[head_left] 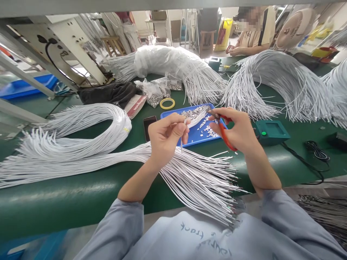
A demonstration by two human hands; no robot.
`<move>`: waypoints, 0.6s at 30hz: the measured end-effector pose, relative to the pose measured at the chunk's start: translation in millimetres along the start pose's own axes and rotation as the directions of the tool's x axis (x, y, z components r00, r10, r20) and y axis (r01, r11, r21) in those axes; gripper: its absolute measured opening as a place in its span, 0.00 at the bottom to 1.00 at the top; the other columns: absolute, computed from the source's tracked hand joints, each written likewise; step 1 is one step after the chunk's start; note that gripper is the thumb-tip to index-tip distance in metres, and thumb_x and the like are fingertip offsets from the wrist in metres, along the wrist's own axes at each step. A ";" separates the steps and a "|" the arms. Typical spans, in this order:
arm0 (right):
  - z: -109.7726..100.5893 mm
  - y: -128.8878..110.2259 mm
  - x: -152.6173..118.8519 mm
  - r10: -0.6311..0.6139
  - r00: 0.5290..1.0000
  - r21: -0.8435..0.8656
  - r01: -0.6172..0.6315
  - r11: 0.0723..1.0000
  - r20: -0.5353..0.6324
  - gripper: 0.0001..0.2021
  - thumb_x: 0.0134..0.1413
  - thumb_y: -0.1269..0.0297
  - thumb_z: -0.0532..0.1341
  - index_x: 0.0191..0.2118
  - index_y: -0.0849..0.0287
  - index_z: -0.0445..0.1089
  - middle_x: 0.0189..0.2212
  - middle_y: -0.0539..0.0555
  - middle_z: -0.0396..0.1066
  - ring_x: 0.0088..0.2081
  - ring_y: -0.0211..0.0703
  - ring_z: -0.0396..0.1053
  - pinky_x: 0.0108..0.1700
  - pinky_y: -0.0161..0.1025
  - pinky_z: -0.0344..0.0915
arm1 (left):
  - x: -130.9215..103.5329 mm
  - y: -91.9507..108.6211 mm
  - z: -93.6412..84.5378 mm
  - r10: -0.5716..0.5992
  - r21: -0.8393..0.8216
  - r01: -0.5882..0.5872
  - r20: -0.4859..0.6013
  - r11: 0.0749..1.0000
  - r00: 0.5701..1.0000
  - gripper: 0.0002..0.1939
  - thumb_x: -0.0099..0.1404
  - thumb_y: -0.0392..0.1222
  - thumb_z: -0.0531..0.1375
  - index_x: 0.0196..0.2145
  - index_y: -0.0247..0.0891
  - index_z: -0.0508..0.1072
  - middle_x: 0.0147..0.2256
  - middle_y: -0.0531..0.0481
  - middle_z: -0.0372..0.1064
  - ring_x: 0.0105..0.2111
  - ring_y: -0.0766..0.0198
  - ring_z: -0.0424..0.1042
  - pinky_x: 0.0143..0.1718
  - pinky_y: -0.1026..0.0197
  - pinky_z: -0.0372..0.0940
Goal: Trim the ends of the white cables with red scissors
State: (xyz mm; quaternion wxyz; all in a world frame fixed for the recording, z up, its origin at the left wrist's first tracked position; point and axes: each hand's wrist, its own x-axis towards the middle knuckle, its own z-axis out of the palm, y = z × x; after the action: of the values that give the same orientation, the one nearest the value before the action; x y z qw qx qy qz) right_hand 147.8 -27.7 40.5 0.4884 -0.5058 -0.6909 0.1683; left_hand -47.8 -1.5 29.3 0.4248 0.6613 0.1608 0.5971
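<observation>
Green, smooth surface [67,202] in workshop. Thin white cable [181,146] mid-scene, roughly upright by near edge of shallow blue plastic tray [195,139]; left hand [165,139] nearly closed, pinching it. Right hand [238,131] curled round red-handled metal cutters [224,135]. Progress: small pale, shiny pieces [213,131] and wire bunch [200,118] in tray, many ends of slender white cable bundle [197,171] fanned outside; share finished, cannot tell. Farther, bulky bundle [159,59] under crinkled clear plastic.

place: cable workshop
counter [89,193]: carrying bundled white wires [108,155]
blue tray [187,143]: holding small metal parts [210,130]
background: person [252,39] working beside fan [295,29]
</observation>
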 end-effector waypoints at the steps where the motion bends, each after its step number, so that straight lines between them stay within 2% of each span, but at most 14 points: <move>1: -0.9 0.5 0.4 0.006 1.000 0.073 -0.004 0.997 -0.026 0.11 0.46 0.69 0.67 0.39 0.55 0.75 0.31 0.50 0.76 0.33 0.41 0.70 0.34 0.41 0.66 | -0.5 1.8 0.3 0.011 0.023 -0.011 -0.001 1.000 1.000 0.05 0.65 0.39 0.60 0.36 0.40 0.77 0.26 0.53 0.69 0.19 0.74 0.68 0.19 0.70 0.65; 4: 0.8 -2.9 -3.0 -0.030 0.995 0.329 0.061 0.942 -0.100 0.12 0.46 0.70 0.67 0.39 0.53 0.73 0.28 0.46 0.75 0.30 0.38 0.72 0.33 0.39 0.68 | -3.1 3.9 6.8 0.031 0.122 -0.036 0.037 0.992 0.999 0.04 0.64 0.36 0.61 0.34 0.38 0.77 0.26 0.52 0.70 0.23 0.73 0.69 0.23 0.70 0.66; 6: 4.3 -7.1 -7.5 -0.051 0.991 0.413 0.099 0.905 -0.127 0.12 0.46 0.70 0.68 0.39 0.52 0.73 0.28 0.46 0.75 0.30 0.37 0.72 0.33 0.38 0.69 | -4.6 2.5 12.9 0.020 0.158 -0.033 0.085 0.987 0.996 0.03 0.63 0.35 0.62 0.32 0.37 0.76 0.26 0.52 0.70 0.24 0.72 0.69 0.24 0.69 0.66; 10: 9.1 -11.7 -14.3 -0.075 0.987 0.412 0.127 0.902 -0.140 0.11 0.47 0.68 0.68 0.39 0.52 0.72 0.29 0.46 0.75 0.30 0.38 0.73 0.33 0.40 0.70 | -4.9 -2.6 17.9 0.034 0.163 -0.059 0.149 0.985 0.988 0.03 0.62 0.33 0.62 0.33 0.38 0.77 0.25 0.52 0.70 0.25 0.72 0.67 0.24 0.69 0.65; 14: 9.8 -12.1 -16.2 -0.114 0.987 0.400 0.151 0.904 -0.117 0.11 0.47 0.65 0.69 0.39 0.50 0.72 0.29 0.45 0.75 0.29 0.36 0.71 0.34 0.40 0.70 | -3.9 -6.7 15.8 0.067 0.161 -0.093 0.164 0.983 0.984 0.05 0.61 0.31 0.63 0.34 0.38 0.77 0.26 0.52 0.70 0.25 0.72 0.67 0.24 0.69 0.63; 18: 10.3 -12.4 -16.2 -0.095 0.989 0.354 0.130 0.926 -0.115 0.11 0.47 0.62 0.69 0.38 0.49 0.72 0.28 0.44 0.73 0.28 0.36 0.69 0.32 0.40 0.68 | -3.8 -8.7 15.4 0.080 0.181 -0.110 0.162 0.977 0.983 0.05 0.60 0.32 0.64 0.34 0.39 0.77 0.26 0.51 0.71 0.25 0.71 0.67 0.23 0.69 0.63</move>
State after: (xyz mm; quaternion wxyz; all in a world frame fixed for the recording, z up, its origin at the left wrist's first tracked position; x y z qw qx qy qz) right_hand 132.7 -44.4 36.5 0.6142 -0.3746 -0.6520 0.2393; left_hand -31.8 -4.8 21.4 0.3421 0.7497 0.1515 0.5459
